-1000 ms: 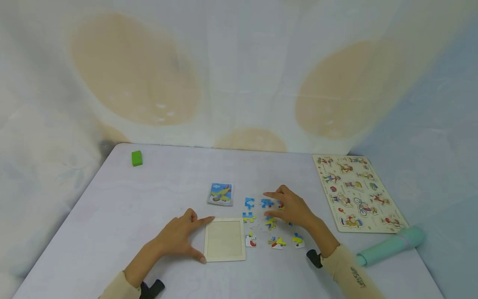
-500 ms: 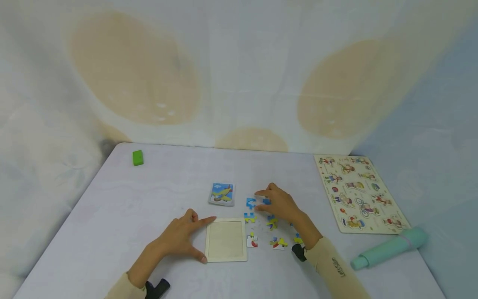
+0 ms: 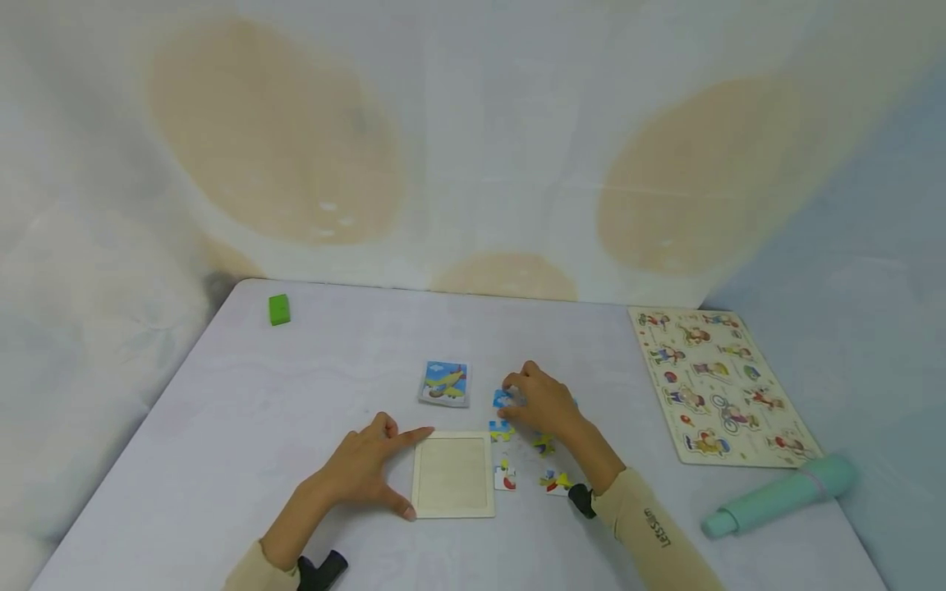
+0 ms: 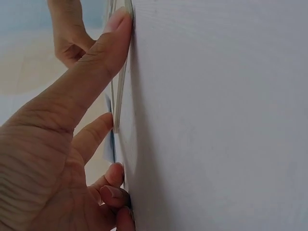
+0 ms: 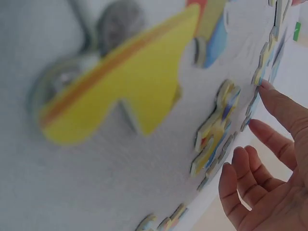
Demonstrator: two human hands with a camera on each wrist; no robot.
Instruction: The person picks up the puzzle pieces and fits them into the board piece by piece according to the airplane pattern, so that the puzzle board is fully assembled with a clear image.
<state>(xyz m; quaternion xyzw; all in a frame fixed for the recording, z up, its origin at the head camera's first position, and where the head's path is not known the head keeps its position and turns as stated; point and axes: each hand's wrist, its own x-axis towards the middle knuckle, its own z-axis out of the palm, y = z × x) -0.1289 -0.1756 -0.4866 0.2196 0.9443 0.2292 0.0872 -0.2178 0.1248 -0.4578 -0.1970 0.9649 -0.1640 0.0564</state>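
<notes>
My left hand [image 3: 362, 464] lies at the left side of a square wooden puzzle tray [image 3: 453, 474], its index finger at the upper corner and its thumb at the lower. In the left wrist view the thumb [image 4: 108, 48] presses the tray's edge. To the tray's right, my right hand [image 3: 545, 404] pinches a blue jigsaw piece [image 3: 502, 399] between thumb and index finger. Around it lie more jigsaw pieces, including a blue and yellow one [image 3: 501, 431] and a white and red one [image 3: 505, 476]. The hand hides some others. A large yellow piece [image 5: 139, 72] fills the right wrist view's foreground.
Behind the tray is a picture card [image 3: 444, 383] with a yellow plane. A green block [image 3: 279, 309] sits at the far left. On the right are a large wooden picture board [image 3: 717, 386] and a rolled mint-green mat [image 3: 783, 494] near the table's edge.
My right hand has moved left across the top row of pieces and its fingers have come down around the leftmost blue one. The left hand has stayed at the tray.
</notes>
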